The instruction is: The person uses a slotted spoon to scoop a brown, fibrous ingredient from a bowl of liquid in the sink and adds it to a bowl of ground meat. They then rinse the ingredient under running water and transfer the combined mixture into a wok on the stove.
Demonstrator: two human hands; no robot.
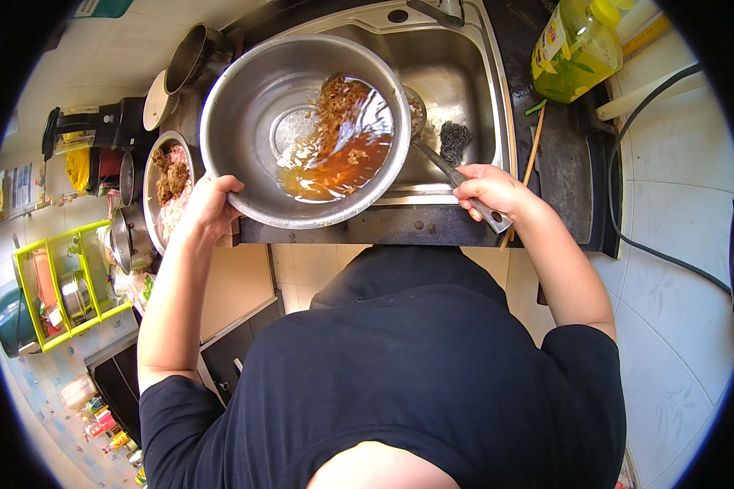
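The sink [465,73] fills the top of the view at twelve o'clock, set into a dark counter [563,155]. Over it, tilted toward four o'clock, is a big steel bowl [245,122], with brown liquid [334,167] and shredded bits pooled against its lower right wall. The left hand [208,208] grips the bowl's rim at about seven o'clock, fingers curled under the edge and thumb on top. The right hand [489,191] is closed in a fist round the handle of a strainer [461,179]; that handle runs along a line from ten o'clock to four o'clock, its far end tucked behind the bowl's right rim, just where the liquid gathers. So the strainer lies up and left of the right hand, and the bowl's low lip sits right over it. The left hand is the nearer one to the bowl, the right to the strainer.

At nine o'clock of the bowl sits a plate of meat [171,175]; pots [192,57] stand beyond it. A yellow bottle [575,45] stands at two o'clock, a dark scouring pad [454,138] lies in the sink, and chopsticks [532,159] lie on the counter.
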